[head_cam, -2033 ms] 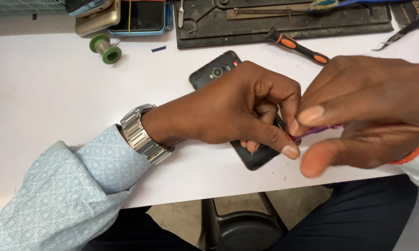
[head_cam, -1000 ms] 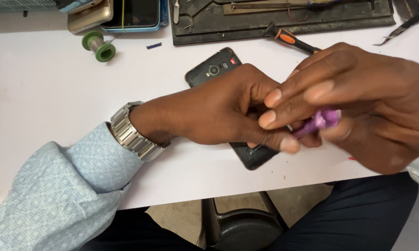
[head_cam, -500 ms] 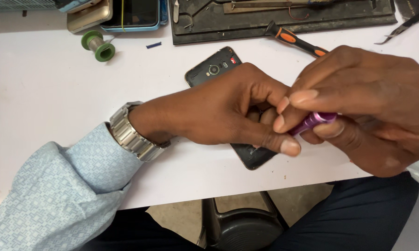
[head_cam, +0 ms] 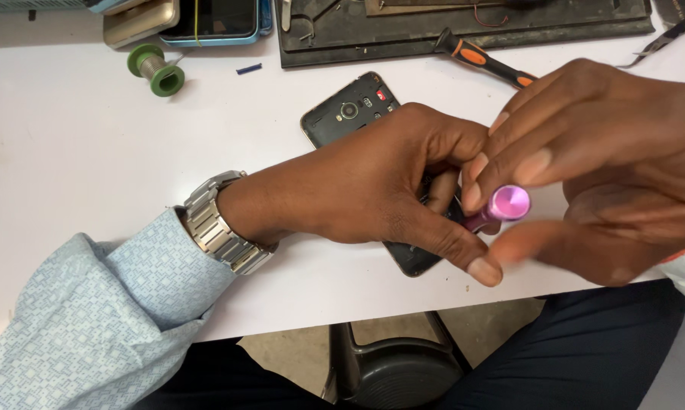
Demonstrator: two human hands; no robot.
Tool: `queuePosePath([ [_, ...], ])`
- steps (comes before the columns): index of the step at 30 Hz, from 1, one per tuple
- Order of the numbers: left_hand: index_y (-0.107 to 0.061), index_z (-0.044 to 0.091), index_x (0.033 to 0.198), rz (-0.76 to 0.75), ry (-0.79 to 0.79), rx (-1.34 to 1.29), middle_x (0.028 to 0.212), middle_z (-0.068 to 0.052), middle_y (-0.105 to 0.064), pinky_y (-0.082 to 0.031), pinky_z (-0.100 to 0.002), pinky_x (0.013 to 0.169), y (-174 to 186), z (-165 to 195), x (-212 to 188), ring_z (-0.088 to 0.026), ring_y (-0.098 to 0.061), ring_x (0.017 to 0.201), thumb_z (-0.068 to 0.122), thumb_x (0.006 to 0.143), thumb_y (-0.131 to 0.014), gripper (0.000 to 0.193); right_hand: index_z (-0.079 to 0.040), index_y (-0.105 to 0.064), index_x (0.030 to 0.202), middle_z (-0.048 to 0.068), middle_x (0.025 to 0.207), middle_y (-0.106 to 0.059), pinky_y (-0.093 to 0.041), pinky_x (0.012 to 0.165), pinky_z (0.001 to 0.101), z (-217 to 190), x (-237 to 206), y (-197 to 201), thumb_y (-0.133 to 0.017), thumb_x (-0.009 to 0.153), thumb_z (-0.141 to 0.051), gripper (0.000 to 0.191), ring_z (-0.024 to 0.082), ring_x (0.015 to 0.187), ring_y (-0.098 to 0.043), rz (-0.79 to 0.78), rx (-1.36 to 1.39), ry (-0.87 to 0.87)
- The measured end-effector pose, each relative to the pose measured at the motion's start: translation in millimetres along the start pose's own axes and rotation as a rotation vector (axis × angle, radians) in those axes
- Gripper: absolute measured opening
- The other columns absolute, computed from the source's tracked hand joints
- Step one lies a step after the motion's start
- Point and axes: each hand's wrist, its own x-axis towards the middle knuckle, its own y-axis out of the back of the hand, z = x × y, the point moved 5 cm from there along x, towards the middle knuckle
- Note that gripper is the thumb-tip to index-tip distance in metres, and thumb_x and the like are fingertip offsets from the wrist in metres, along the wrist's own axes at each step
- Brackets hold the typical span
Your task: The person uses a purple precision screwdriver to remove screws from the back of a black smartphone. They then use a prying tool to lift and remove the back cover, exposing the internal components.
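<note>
A black phone lies back-up on the white table, its camera end pointing up-left. My left hand rests on the phone and presses it down, fingers curled around its lower half. My right hand pinches a small screwdriver with a pink metal cap between thumb and fingertips, right beside my left fingers. The tool's tip is hidden behind the hands. A metal watch sits on my left wrist.
At the back lie a green wire spool, a dark work mat, an orange-and-black screwdriver, other phones and tweezers. A black stool shows below the table's front edge.
My right hand's fingers have shifted around the pink screwdriver, whose cap now faces the camera. My left hand stays on the phone.
</note>
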Motion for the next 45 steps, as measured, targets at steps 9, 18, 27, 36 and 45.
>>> queuePosePath([
  [9,-0.063,0.006,0.092,-0.034,-0.029,-0.003,0.072,0.000,-0.063,-0.042,-0.021,0.057,-1.5,1.3,0.1,-0.003,-0.056,0.065,0.016,0.091,-0.086,0.026,0.000,-0.050,0.127,0.010,0.096,-0.074,-0.065,0.088,0.0341,-22.1,28.0,-8.5,-0.070,0.087,-0.007,0.045,0.021,0.098,-0.075,0.108,0.027,-0.143],
  [18,-0.071,0.003,0.100,-0.059,0.020,-0.061,0.079,0.001,-0.069,-0.045,-0.021,0.057,2.0,0.7,-4.9,-0.003,-0.059,0.065,0.013,0.092,-0.083,0.017,-0.005,-0.053,0.127,0.009,0.101,-0.071,-0.061,0.084,0.0322,-18.4,17.5,-4.1,-0.083,0.087,-0.029,0.056,0.020,0.097,-0.072,-0.028,-0.113,0.146],
  [27,-0.068,0.003,0.106,-0.044,-0.096,-0.096,0.094,-0.001,-0.074,-0.061,-0.022,0.081,-1.3,13.7,1.7,-0.005,-0.071,0.087,0.016,0.089,-0.083,0.026,-0.004,-0.047,0.135,0.012,0.108,-0.072,-0.063,0.086,0.0332,-23.1,17.6,-5.6,-0.062,0.093,-0.007,0.045,0.021,0.100,-0.074,0.035,0.024,-0.103],
  [36,-0.072,0.001,0.110,-0.052,-0.064,-0.131,0.093,0.002,-0.075,-0.055,-0.021,0.074,3.1,2.7,-5.0,-0.001,-0.068,0.080,0.021,0.096,-0.081,0.026,-0.003,-0.049,0.128,0.012,0.103,-0.072,-0.061,0.092,0.0402,-20.1,23.3,-4.6,-0.072,0.093,-0.013,0.043,0.024,0.099,-0.076,-0.043,-0.041,0.091],
  [45,-0.075,0.004,0.116,-0.004,0.046,0.052,0.063,0.002,-0.065,-0.034,-0.020,0.049,6.3,8.4,-2.8,0.001,-0.048,0.052,0.016,0.091,-0.078,0.027,-0.008,-0.052,0.128,0.008,0.095,-0.073,-0.059,0.091,0.0382,2.4,-14.7,0.5,-0.056,0.106,-0.028,0.030,0.017,0.085,-0.076,0.301,0.100,-0.122],
])
